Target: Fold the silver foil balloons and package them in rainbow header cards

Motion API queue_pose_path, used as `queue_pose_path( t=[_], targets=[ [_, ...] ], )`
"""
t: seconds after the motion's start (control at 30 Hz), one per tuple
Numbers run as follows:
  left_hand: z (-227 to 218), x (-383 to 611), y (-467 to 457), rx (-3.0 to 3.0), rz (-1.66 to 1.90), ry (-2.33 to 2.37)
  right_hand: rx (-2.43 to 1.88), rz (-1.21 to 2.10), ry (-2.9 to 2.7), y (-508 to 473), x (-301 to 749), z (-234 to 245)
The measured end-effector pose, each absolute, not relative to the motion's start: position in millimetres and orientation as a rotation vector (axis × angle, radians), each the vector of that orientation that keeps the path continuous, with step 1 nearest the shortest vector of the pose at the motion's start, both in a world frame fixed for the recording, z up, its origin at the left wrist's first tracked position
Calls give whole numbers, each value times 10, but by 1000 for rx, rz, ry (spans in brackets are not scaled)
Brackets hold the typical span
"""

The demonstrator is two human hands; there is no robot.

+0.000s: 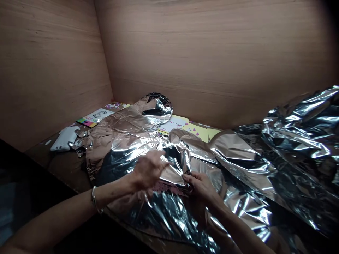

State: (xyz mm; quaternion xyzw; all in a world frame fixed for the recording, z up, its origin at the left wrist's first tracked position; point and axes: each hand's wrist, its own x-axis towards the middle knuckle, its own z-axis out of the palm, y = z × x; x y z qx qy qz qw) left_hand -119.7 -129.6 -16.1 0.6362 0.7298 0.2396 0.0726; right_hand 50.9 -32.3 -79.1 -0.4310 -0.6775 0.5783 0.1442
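The left forearm comes in from the lower left of the frame and slants up toward the middle, a pale bracelet around the wrist. The left hand, near the centre, is bent inward over the foil; it is blurred, so I cannot tell whether its fingers grip anything. The right forearm rises from the lower right, and the right hand, just right of centre, pinches a folded edge of the foil between thumb and fingers.

Shiny, creased foil spreads from left of centre to the right edge, over a brown table. Wooden walls meet in a corner at upper left. Yellow paper lies along the back wall; a white case sits at left.
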Motion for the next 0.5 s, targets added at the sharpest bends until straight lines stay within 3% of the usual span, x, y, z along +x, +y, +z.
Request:
queue_pose_path(
  t=[0.1, 0.2, 0.37, 0.5],
  targets=[
    [-297, -1012, -1218, 2400, 413, 1880, -1206, 1672, -1946, -322, 506, -807],
    [-524, -1011, -1068, 2403, 146, 1767, -1196, 1622, -1970, -327, 503, -818],
    [-750, -1126, -972, 2385, 96, 1689, -1252, 1382, -2074, -398, 525, -754],
    [-775, -1096, -1006, 2396, 146, 1701, -1100, 743, -2374, -460, 560, -730]
  ],
)
